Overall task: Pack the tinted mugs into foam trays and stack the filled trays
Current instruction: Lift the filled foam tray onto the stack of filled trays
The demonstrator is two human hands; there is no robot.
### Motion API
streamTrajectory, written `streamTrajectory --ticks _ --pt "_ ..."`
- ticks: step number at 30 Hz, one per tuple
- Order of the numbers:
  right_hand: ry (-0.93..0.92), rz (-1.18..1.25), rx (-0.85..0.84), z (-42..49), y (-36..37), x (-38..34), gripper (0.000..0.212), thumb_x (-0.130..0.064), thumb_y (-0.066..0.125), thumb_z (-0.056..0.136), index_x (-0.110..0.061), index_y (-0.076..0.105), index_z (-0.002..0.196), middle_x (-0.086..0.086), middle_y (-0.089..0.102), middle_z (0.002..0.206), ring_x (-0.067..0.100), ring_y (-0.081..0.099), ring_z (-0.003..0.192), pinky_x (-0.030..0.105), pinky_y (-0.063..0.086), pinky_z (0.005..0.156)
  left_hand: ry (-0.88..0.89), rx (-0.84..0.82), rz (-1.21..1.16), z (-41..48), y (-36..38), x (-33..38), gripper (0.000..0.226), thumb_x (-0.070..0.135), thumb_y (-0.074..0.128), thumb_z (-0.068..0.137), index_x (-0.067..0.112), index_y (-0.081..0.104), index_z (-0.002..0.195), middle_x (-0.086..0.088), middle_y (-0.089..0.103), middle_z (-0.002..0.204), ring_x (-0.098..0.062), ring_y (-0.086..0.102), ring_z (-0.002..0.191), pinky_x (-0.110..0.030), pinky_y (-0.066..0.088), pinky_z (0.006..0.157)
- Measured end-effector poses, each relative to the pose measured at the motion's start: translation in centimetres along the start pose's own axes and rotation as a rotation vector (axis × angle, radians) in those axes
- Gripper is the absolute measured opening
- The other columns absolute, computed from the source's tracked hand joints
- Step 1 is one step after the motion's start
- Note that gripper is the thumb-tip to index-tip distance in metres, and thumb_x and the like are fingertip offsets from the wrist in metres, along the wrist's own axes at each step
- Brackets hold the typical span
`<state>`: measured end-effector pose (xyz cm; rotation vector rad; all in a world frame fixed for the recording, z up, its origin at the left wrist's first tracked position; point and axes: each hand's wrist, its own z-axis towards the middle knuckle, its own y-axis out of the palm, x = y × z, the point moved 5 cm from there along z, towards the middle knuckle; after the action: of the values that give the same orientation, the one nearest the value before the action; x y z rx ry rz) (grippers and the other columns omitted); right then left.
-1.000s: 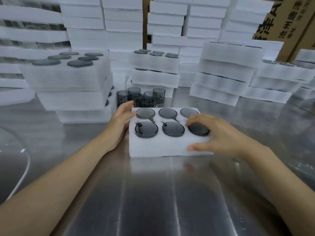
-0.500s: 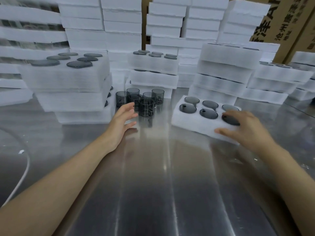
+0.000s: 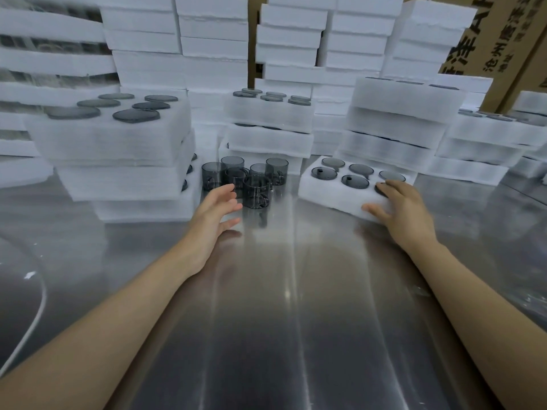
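- Bare steel table (image 3: 266,335) in the near part, both forearms reaching across it from the near edge.
- Left hand (image 3: 214,213) open, fingers spread and empty, hovering low over the middle of the table just in front of the loose mugs, not clearly touching any.
- Right hand (image 3: 398,211) laid on the near right corner of a filled foam tray (image 3: 331,193), thumb against the tray's front side, fingers over the top and covering part of one mug; a loose hold rather than a tight grip.
- That tray right of the table's middle, six dark mugs seated in its holes, far edge close against the stack behind.
- Cluster of loose tinted mugs (image 3: 256,190) upright on the table, between the left stack and the tray.
- Stack of filled trays (image 3: 118,149) toward the left edge; another stack (image 3: 268,125) behind the mugs.
- White foam blocks (image 3: 213,39) piled along the far edge, cardboard boxes (image 3: 500,34) at the far right corner.
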<state>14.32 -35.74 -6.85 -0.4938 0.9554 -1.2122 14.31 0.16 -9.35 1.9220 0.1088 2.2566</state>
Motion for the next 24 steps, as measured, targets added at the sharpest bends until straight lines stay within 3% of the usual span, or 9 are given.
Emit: streamTrajectory --ticks 5,11,15,20,22,24 --pt "0.031 0.018 -0.012 1.5 0.6 0.2 0.052 -0.038 0.067 0.087 -0.014 0.057 0.132 0.007 0.047 0.143 0.025 0.033 0.137 0.040 0.032 0.108 -0.001 0.008 -0.039 0.0 0.0 0.1 0.029 0.009 0.051 0.095 0.026 0.058 0.117 0.001 0.056 0.121 -0.014 0.059 0.114 -0.027 0.048 0.087" --pt "0.100 -0.096 -0.045 2.2 0.6 0.4 0.049 -0.051 0.058 0.088 -0.030 0.053 0.132 -0.005 0.040 0.150 0.016 0.028 0.142 0.044 0.039 0.101 -0.007 0.020 -0.063 -0.1 0.0 0.1 0.031 0.005 0.052 0.094 0.023 0.057 0.119 -0.002 0.055 0.122 -0.016 0.058 0.115 -0.028 0.049 0.090" --pt "0.069 -0.109 -0.029 1.7 0.6 0.2 0.046 -0.045 0.056 0.090 -0.024 0.054 0.131 -0.001 0.043 0.148 0.018 0.030 0.141 0.043 0.037 0.104 -0.017 0.042 -0.055 0.0 0.0 0.1 0.034 0.004 0.054 0.093 0.024 0.056 0.120 -0.004 0.055 0.125 -0.018 0.058 0.117 -0.031 0.049 0.092" --pt "-0.139 -0.064 0.209 1.0 -1.3 -3.7 0.037 -0.021 0.055 0.091 -0.008 0.059 0.125 0.013 0.064 0.120 0.034 0.047 0.125 0.046 0.029 0.109 -0.002 0.161 -0.090 -0.2 -0.3 0.2 0.036 0.002 0.053 0.094 0.020 0.043 0.123 -0.007 0.053 0.128 -0.019 0.062 0.109 -0.033 0.054 0.085" --pt "-0.241 0.038 0.282 1.6 -2.3 -7.5 0.036 -0.014 0.054 0.087 -0.010 0.061 0.122 0.011 0.065 0.116 0.034 0.054 0.112 0.038 0.036 0.098 -0.001 0.204 -0.124 -0.2 -0.4 0.3 0.032 0.000 0.053 0.093 0.021 0.041 0.114 -0.008 0.053 0.124 -0.018 0.065 0.097 -0.033 0.056 0.080" --pt "-0.304 0.214 0.250 2.8 -2.3 -12.3 0.031 -0.012 0.050 0.089 -0.012 0.065 0.117 0.007 0.065 0.115 0.028 0.056 0.108 0.030 0.039 0.091 0.001 0.225 -0.128 -0.2 -0.4 0.4 0.031 -0.002 0.052 0.093 0.024 0.041 0.105 -0.008 0.054 0.122 -0.015 0.066 0.091 -0.032 0.057 0.078"
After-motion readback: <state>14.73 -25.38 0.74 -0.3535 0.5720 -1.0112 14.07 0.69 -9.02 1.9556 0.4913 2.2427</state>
